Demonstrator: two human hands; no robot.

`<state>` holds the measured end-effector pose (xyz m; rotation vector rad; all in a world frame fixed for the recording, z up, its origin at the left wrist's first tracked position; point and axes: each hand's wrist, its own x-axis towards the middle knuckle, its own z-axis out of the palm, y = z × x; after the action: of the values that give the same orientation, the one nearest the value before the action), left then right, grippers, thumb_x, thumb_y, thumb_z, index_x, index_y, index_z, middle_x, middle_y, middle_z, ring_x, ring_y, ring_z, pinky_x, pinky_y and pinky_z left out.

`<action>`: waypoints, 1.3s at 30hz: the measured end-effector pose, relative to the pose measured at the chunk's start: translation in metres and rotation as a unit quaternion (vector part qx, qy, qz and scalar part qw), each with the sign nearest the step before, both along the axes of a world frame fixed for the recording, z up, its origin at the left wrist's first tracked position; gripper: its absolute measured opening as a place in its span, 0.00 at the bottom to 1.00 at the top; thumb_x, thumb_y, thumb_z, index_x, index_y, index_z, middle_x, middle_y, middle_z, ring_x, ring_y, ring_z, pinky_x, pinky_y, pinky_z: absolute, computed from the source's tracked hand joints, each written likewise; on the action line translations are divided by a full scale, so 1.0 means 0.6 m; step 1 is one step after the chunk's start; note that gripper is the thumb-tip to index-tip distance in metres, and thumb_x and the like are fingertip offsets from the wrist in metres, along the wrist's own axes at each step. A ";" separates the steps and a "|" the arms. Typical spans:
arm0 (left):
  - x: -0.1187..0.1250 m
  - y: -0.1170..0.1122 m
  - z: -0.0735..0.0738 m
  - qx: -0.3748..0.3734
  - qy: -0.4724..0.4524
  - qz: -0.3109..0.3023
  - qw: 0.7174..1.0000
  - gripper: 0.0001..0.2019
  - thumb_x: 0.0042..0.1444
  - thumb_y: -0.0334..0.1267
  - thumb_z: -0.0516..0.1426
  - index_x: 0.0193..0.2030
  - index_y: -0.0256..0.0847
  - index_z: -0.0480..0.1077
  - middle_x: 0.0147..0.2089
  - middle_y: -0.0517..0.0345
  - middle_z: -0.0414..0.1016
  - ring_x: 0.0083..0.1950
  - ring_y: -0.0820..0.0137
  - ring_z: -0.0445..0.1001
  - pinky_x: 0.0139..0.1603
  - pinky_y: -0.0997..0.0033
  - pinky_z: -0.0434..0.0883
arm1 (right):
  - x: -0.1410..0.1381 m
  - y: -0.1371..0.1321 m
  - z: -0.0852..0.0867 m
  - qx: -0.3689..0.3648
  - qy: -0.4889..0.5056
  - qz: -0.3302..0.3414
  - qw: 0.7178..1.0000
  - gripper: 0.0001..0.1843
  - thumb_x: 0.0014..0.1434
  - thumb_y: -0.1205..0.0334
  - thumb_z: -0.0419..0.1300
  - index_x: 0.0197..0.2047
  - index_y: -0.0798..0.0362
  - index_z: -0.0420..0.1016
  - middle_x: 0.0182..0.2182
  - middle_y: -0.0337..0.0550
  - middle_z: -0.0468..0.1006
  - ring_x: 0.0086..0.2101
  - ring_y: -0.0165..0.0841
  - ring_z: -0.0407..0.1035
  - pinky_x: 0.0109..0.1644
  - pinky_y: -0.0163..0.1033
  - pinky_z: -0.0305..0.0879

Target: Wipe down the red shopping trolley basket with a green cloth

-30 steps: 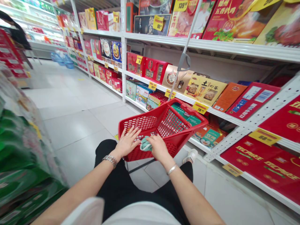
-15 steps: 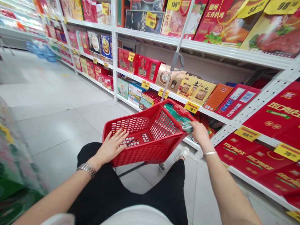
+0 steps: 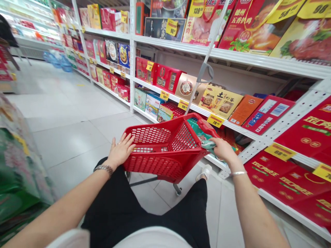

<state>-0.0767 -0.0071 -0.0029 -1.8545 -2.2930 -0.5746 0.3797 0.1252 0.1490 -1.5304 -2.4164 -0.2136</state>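
The right hand (image 3: 222,150) has moved to the far rim of the red plastic shopping basket (image 3: 152,165), pinching a teal packet (image 3: 208,144); the left hand (image 3: 120,150) lies spread on the near rim, over a pale tiled floor (image 3: 72,144) beside a white shelf (image 3: 196,108).

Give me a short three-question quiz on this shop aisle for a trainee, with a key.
1. Multiple choice: what does the left hand rest on? A. a shelf upright B. the red shopping basket C. the floor
2. True or false: the teal item is in the left hand.
3. Fill in the blank: the yellow price tag nearest the right hand reads ____.

Key: 1. B; 2. False, it is at the right hand; 3. 78
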 end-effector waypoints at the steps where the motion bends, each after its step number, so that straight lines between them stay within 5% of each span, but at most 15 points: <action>1: -0.003 0.007 0.001 0.007 -0.008 0.029 1.000 0.30 0.69 0.47 0.40 0.74 0.42 0.58 0.75 0.42 0.58 0.77 0.48 0.52 0.72 0.26 0.46 | -0.003 -0.014 -0.005 0.008 0.010 0.016 1.000 0.26 0.49 0.78 0.57 0.48 0.50 0.82 0.44 0.48 0.84 0.45 0.40 0.77 0.51 0.39 0.70; 4: 0.025 0.026 0.008 0.021 -0.025 0.052 0.998 0.32 0.69 0.48 0.41 0.75 0.35 0.55 0.75 0.35 0.55 0.78 0.45 0.50 0.71 0.24 0.46 | -0.018 -0.058 -0.024 0.030 0.041 0.055 0.997 0.27 0.51 0.79 0.55 0.50 0.51 0.81 0.47 0.49 0.83 0.48 0.41 0.75 0.56 0.43 0.69; 10: 0.203 0.058 0.036 0.001 -0.050 -0.117 0.992 0.30 0.71 0.48 0.40 0.76 0.42 0.52 0.77 0.46 0.53 0.79 0.55 0.48 0.75 0.34 0.44 | -0.046 -0.129 -0.053 0.035 0.103 0.113 0.988 0.29 0.51 0.80 0.51 0.51 0.51 0.80 0.46 0.49 0.82 0.49 0.41 0.73 0.58 0.49 0.68; 13: 0.257 0.073 0.048 -0.010 -0.054 -0.152 0.987 0.29 0.71 0.50 0.40 0.75 0.47 0.54 0.76 0.51 0.56 0.79 0.55 0.47 0.75 0.31 0.42 | -0.065 -0.161 -0.068 0.013 0.161 0.161 0.974 0.30 0.52 0.80 0.50 0.52 0.50 0.79 0.47 0.49 0.82 0.49 0.41 0.74 0.58 0.50 0.69; 19: 0.222 0.115 0.062 -0.076 -0.042 -0.207 0.975 0.27 0.72 0.48 0.40 0.74 0.50 0.57 0.75 0.53 0.60 0.78 0.55 0.50 0.73 0.27 0.40 | -0.097 -0.225 -0.081 -0.023 0.261 0.279 0.924 0.35 0.52 0.80 0.48 0.57 0.44 0.77 0.51 0.43 0.82 0.53 0.36 0.75 0.68 0.54 0.62; 24: 0.166 0.143 0.056 -0.107 -0.037 -0.225 0.968 0.27 0.72 0.46 0.37 0.73 0.52 0.59 0.74 0.54 0.62 0.78 0.58 0.50 0.73 0.27 0.40 | -0.014 -0.193 -0.007 0.128 0.278 0.172 0.936 0.30 0.57 0.74 0.51 0.59 0.44 0.77 0.56 0.45 0.79 0.58 0.40 0.71 0.67 0.54 0.63; 28: 0.152 0.150 0.058 -0.105 -0.017 -0.205 0.973 0.27 0.71 0.42 0.38 0.69 0.54 0.66 0.72 0.54 0.65 0.77 0.55 0.53 0.71 0.23 0.39 | 0.067 -0.126 0.023 0.137 0.263 0.083 0.951 0.25 0.57 0.70 0.53 0.54 0.47 0.80 0.53 0.47 0.80 0.55 0.41 0.73 0.64 0.54 0.66; 34: 0.226 0.103 0.100 -0.011 -0.075 -0.089 0.993 0.27 0.71 0.44 0.40 0.68 0.42 0.68 0.72 0.41 0.64 0.76 0.47 0.54 0.71 0.21 0.43 | 0.060 -0.114 -0.032 0.114 0.312 0.032 0.943 0.24 0.55 0.67 0.51 0.51 0.50 0.80 0.49 0.48 0.83 0.51 0.41 0.75 0.59 0.50 0.71; 39: 0.346 -0.006 0.154 0.064 -0.106 -0.245 0.962 0.30 0.73 0.51 0.34 0.77 0.45 0.50 0.76 0.46 0.57 0.79 0.56 0.48 0.75 0.31 0.45 | -0.006 -0.185 -0.049 0.141 0.364 0.048 0.919 0.23 0.58 0.67 0.51 0.53 0.48 0.79 0.51 0.47 0.82 0.53 0.40 0.74 0.61 0.50 0.70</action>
<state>0.1307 -0.0108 0.0897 -2.4028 -1.8358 -1.0021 0.3759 0.0144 0.1194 -1.0933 -1.7667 0.0321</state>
